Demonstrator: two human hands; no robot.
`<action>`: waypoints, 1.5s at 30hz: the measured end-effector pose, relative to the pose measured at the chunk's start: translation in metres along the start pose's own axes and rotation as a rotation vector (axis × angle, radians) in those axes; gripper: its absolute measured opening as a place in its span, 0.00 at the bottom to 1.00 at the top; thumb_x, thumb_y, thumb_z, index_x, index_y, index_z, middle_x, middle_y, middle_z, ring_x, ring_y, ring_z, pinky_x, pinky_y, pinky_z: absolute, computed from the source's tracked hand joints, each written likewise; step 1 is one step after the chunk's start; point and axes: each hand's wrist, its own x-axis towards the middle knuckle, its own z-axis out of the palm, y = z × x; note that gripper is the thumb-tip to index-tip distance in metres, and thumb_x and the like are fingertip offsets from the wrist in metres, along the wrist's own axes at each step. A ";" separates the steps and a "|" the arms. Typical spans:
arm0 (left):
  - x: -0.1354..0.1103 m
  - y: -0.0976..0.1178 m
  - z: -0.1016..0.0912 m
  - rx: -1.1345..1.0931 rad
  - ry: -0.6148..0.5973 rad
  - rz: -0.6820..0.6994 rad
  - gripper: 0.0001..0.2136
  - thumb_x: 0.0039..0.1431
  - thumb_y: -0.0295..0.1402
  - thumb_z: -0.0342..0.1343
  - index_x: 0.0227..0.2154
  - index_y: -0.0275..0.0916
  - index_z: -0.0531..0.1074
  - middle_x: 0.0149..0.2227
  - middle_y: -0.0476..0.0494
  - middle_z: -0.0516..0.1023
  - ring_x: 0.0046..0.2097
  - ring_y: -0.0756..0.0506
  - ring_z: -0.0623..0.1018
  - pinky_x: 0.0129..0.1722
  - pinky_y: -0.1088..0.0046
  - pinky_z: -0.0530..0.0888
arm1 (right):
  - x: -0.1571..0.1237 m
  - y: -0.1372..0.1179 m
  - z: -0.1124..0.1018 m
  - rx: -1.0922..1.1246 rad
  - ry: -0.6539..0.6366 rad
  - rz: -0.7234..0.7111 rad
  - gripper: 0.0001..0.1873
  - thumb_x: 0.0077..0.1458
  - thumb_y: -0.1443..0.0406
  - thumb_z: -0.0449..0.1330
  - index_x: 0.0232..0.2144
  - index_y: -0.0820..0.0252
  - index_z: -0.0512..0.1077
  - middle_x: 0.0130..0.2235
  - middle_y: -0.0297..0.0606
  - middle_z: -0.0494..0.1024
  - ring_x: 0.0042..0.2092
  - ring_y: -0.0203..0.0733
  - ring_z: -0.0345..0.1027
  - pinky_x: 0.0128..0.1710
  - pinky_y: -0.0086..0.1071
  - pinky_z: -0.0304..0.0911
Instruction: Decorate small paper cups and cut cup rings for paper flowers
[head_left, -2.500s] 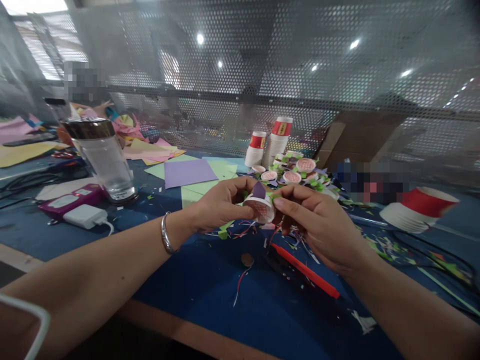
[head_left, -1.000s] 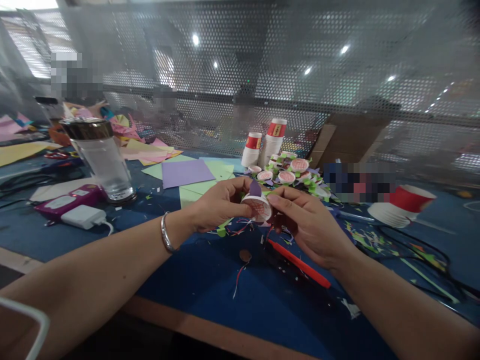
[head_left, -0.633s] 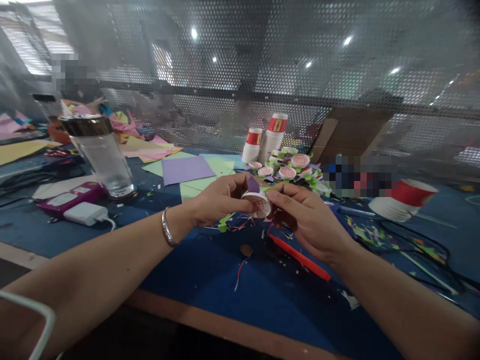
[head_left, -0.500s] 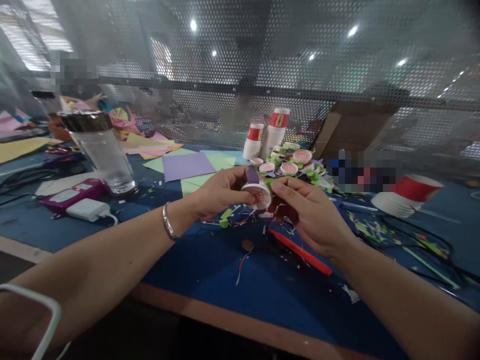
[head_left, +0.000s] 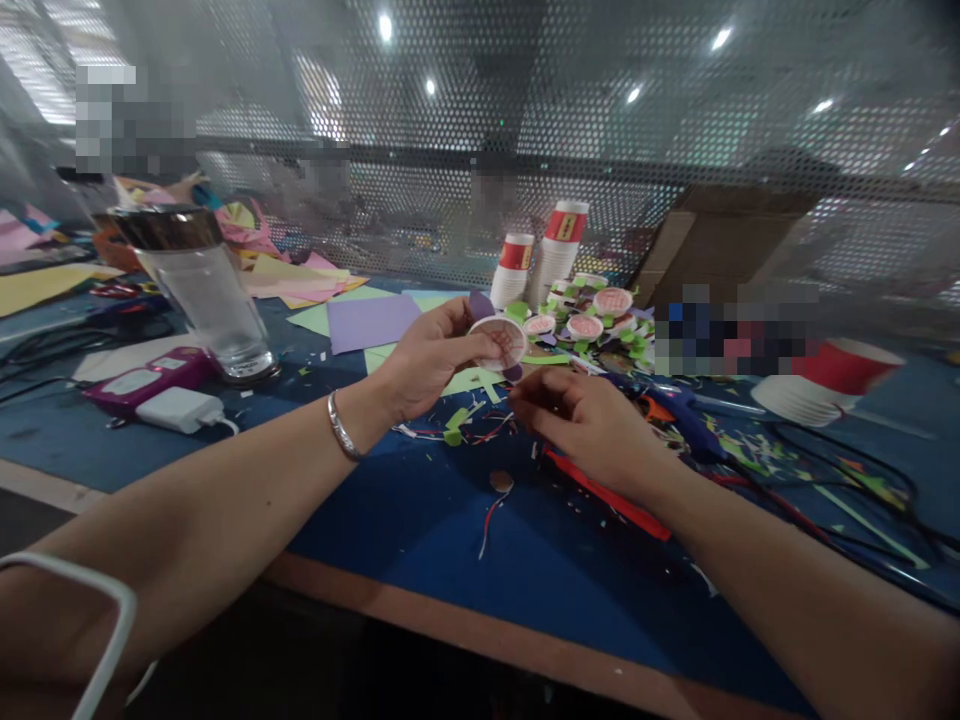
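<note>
My left hand [head_left: 433,362] pinches a round white paper cup piece [head_left: 510,342] between thumb and fingers. It has a raised rim, a red print on its face and purple paper tabs at the top and bottom. Just below and right of it, apart from the cup piece, is my right hand [head_left: 581,415] with thumb and fingertips together; whatever they may hold is too small to tell. A red pen-like stick [head_left: 611,492] lies partly under the right hand. In front, a small brown disc [head_left: 501,482] with red and white wires rests on the blue table [head_left: 405,530].
Behind the hands sits a pile of similar round pieces [head_left: 585,328] with green and purple tabs, near stacked paper cups [head_left: 555,265]. A glue gun [head_left: 686,425] with cables lies at right. Purple paper [head_left: 373,322], a glass bottle [head_left: 206,300] and a power strip [head_left: 154,380] are left.
My left hand has lifted the cup piece slightly up and away, turning its face more toward me. My right hand has drawn off the piece, moving a little down and left.
</note>
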 end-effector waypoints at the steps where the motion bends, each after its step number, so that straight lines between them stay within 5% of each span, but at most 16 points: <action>1: 0.000 0.000 0.000 -0.005 0.014 0.006 0.12 0.45 0.23 0.63 0.31 0.37 0.67 0.31 0.51 0.79 0.33 0.52 0.79 0.39 0.73 0.75 | 0.000 -0.003 0.002 -0.047 -0.036 -0.012 0.06 0.59 0.63 0.60 0.34 0.59 0.75 0.31 0.36 0.79 0.32 0.40 0.70 0.34 0.35 0.63; 11: 0.006 -0.004 -0.005 -0.004 0.130 0.042 0.13 0.47 0.24 0.63 0.33 0.39 0.65 0.32 0.52 0.78 0.34 0.51 0.79 0.39 0.73 0.75 | 0.007 -0.028 0.023 -0.595 -0.283 -0.216 0.11 0.60 0.71 0.57 0.42 0.63 0.78 0.41 0.46 0.81 0.42 0.47 0.73 0.41 0.37 0.62; 25: 0.005 -0.005 -0.004 -0.026 0.115 0.025 0.14 0.46 0.23 0.65 0.34 0.37 0.66 0.32 0.51 0.78 0.34 0.51 0.80 0.39 0.73 0.76 | 0.017 -0.036 0.043 -0.667 -0.291 -0.267 0.12 0.62 0.60 0.60 0.41 0.63 0.78 0.42 0.48 0.81 0.43 0.52 0.74 0.38 0.39 0.62; 34: 0.006 -0.006 -0.006 -0.081 0.099 -0.024 0.13 0.46 0.23 0.64 0.33 0.37 0.67 0.33 0.48 0.80 0.34 0.50 0.80 0.40 0.71 0.76 | 0.012 -0.025 0.030 -0.469 -0.173 -0.212 0.09 0.60 0.69 0.57 0.37 0.62 0.78 0.36 0.39 0.82 0.37 0.40 0.73 0.38 0.33 0.64; 41: 0.005 -0.003 -0.004 -0.130 0.073 -0.184 0.11 0.45 0.22 0.64 0.31 0.35 0.70 0.33 0.47 0.79 0.34 0.50 0.79 0.38 0.71 0.74 | -0.010 -0.004 -0.011 -0.044 -0.014 -0.009 0.09 0.61 0.61 0.60 0.36 0.56 0.80 0.36 0.36 0.84 0.36 0.43 0.75 0.36 0.36 0.67; 45: 0.001 -0.001 -0.001 -0.120 -0.045 -0.229 0.09 0.46 0.23 0.64 0.31 0.35 0.73 0.32 0.47 0.79 0.34 0.50 0.78 0.40 0.70 0.74 | -0.013 0.000 -0.027 0.159 0.100 0.050 0.08 0.58 0.59 0.65 0.38 0.55 0.80 0.33 0.36 0.83 0.30 0.39 0.73 0.30 0.35 0.68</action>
